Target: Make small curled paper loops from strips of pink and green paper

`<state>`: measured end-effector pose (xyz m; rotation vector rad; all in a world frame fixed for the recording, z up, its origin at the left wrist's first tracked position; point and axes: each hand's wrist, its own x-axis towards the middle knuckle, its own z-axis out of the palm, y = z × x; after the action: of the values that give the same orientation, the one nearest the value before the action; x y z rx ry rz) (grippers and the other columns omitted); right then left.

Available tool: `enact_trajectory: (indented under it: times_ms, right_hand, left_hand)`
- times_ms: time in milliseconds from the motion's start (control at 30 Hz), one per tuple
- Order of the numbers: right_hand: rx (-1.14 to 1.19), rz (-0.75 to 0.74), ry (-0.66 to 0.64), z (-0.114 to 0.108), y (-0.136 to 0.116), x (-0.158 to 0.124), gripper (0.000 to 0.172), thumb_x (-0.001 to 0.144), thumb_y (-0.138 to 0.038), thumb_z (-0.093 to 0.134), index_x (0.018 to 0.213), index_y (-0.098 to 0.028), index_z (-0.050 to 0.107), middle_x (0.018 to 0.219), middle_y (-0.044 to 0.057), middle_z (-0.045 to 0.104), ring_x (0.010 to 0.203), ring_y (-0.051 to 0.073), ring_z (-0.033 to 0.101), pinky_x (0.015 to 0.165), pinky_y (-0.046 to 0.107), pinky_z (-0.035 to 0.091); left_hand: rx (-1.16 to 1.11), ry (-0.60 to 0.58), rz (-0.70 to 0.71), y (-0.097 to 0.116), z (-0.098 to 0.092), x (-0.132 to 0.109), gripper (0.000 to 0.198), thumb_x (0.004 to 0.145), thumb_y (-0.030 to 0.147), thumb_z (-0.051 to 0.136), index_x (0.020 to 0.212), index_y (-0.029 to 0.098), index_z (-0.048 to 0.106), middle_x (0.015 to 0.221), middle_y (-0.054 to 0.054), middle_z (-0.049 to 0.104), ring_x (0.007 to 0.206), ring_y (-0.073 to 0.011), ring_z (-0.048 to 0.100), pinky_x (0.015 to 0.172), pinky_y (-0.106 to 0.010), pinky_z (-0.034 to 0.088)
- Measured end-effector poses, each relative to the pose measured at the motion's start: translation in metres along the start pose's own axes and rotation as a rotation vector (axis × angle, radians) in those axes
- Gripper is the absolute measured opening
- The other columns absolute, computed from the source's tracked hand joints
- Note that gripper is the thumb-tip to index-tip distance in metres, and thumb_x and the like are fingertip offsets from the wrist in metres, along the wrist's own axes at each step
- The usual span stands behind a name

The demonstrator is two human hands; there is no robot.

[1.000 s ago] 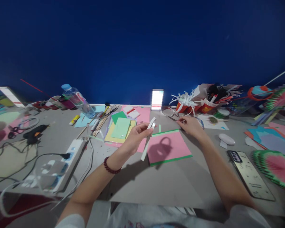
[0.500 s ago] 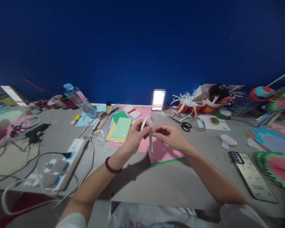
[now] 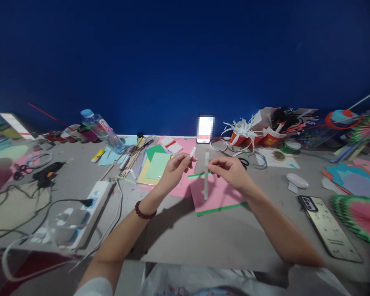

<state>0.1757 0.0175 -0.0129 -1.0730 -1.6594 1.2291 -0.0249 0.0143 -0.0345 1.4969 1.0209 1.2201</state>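
Between thumb and fingers, my left hand [image 3: 177, 167] pinches a short white strip [image 3: 193, 153] that sticks up from the fingertips. My right hand [image 3: 226, 169] pinches a longer whitish strip [image 3: 206, 187], held upright; it looks like tape or paper, I cannot tell which. Below this strip lies a pink sheet [image 3: 218, 196] with green edging along its near and far sides. Stacked coloured papers [image 3: 158, 165] in green and yellow lie just left of my left hand. Behind my right hand, black scissors [image 3: 243, 163] are partly hidden.
A phone [image 3: 204, 130] stands against the blue wall. Leftward are a leaning bottle [image 3: 103, 129], a power strip [image 3: 91, 216] with trailing cables and a glue gun [image 3: 49, 173]. To the right are paper-filled red cups [image 3: 270, 137], a patterned phone [image 3: 328, 228] and a pink-green folded paper fan [image 3: 362, 222].
The looped white strip that both hands held is now two separate pieces, one per hand. My hands have moved apart, the right one to the right. More of the pink sheet shows.
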Motion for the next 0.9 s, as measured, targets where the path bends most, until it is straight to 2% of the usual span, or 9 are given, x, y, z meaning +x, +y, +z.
enact_trajectory:
  times_ms: [100,167,300,433,567,667,733,800,900]
  right_hand:
    - [-0.005,0.003,0.053,-0.013,0.0,0.001,0.024,0.075,-0.042,0.066,0.071,-0.019,0.066,0.065,0.001,0.062,0.055,0.011,0.05,0.053,0.026,0.042]
    - [-0.005,0.005,0.08,-0.019,0.001,0.002,0.026,0.075,-0.044,0.066,0.071,-0.018,0.066,0.063,0.0,0.061,0.053,0.011,0.05,0.052,0.026,0.042]
    - [0.019,0.003,0.101,-0.024,0.001,0.003,0.026,0.076,-0.044,0.067,0.072,-0.018,0.066,0.061,0.0,0.06,0.053,0.011,0.05,0.052,0.026,0.041]
    - [0.022,0.003,0.085,-0.023,0.003,0.003,0.026,0.076,-0.043,0.066,0.07,-0.018,0.067,0.064,0.001,0.063,0.053,0.011,0.05,0.051,0.025,0.041]
    - [0.018,0.018,0.074,-0.022,0.006,0.003,0.027,0.077,-0.043,0.065,0.07,-0.017,0.069,0.064,0.002,0.065,0.053,0.011,0.05,0.051,0.025,0.042]
    - [-0.009,0.023,0.064,-0.02,0.006,0.002,0.028,0.078,-0.044,0.065,0.07,-0.017,0.07,0.065,0.003,0.066,0.054,0.011,0.051,0.051,0.025,0.042]
    - [-0.027,0.02,0.062,-0.018,0.006,0.001,0.028,0.077,-0.044,0.065,0.071,-0.017,0.07,0.065,0.003,0.066,0.055,0.011,0.051,0.052,0.025,0.042]
    - [-0.034,0.014,0.064,-0.015,0.005,0.0,0.028,0.077,-0.044,0.066,0.071,-0.017,0.07,0.065,0.003,0.067,0.055,0.012,0.052,0.053,0.025,0.042]
    - [-0.018,0.012,0.056,-0.01,0.005,-0.001,0.027,0.077,-0.043,0.066,0.071,-0.017,0.069,0.065,0.003,0.066,0.056,0.012,0.052,0.052,0.025,0.041]
  left_hand:
    - [0.397,-0.016,0.217,-0.019,-0.006,0.009,0.024,0.092,0.036,0.052,0.089,0.019,0.068,0.079,-0.005,0.063,0.08,-0.018,0.054,0.079,-0.032,0.041]
    - [0.653,0.005,0.325,-0.034,-0.007,0.014,0.021,0.092,0.03,0.051,0.088,0.019,0.068,0.085,-0.008,0.062,0.087,-0.0212,0.051,0.08,-0.034,0.039]
    - [1.063,-0.09,0.283,-0.06,-0.007,0.016,0.027,0.095,0.022,0.043,0.082,0.018,0.067,0.082,-0.008,0.056,0.082,-0.0205,0.049,0.071,-0.031,0.036]
    - [1.156,-0.146,0.222,-0.074,-0.009,0.015,0.026,0.094,0.017,0.042,0.085,0.017,0.066,0.085,-0.008,0.058,0.082,-0.0204,0.053,0.069,-0.03,0.037]
    - [1.11,-0.151,0.17,-0.08,-0.014,0.018,0.024,0.09,0.013,0.046,0.105,0.015,0.065,0.094,-0.01,0.064,0.085,-0.0215,0.057,0.074,-0.032,0.041]
    - [0.883,-0.106,0.119,-0.071,-0.011,0.018,0.03,0.088,0.019,0.051,0.116,0.016,0.061,0.089,-0.008,0.066,0.083,-0.0209,0.059,0.074,-0.032,0.044]
    - [0.586,-0.089,0.1,-0.057,-0.004,0.014,0.028,0.091,0.028,0.05,0.113,0.018,0.064,0.092,-0.008,0.067,0.081,-0.0186,0.06,0.07,-0.029,0.046]
    - [0.288,-0.175,0.085,-0.04,0.004,0.008,0.028,0.091,0.037,0.051,0.103,0.018,0.069,0.091,-0.008,0.069,0.081,-0.018,0.063,0.07,-0.028,0.048]
    - [0.079,-0.23,0.09,-0.016,0.017,-0.003,0.026,0.089,0.039,0.056,0.09,0.016,0.07,0.089,-0.009,0.069,0.082,-0.0183,0.063,0.075,-0.029,0.048]
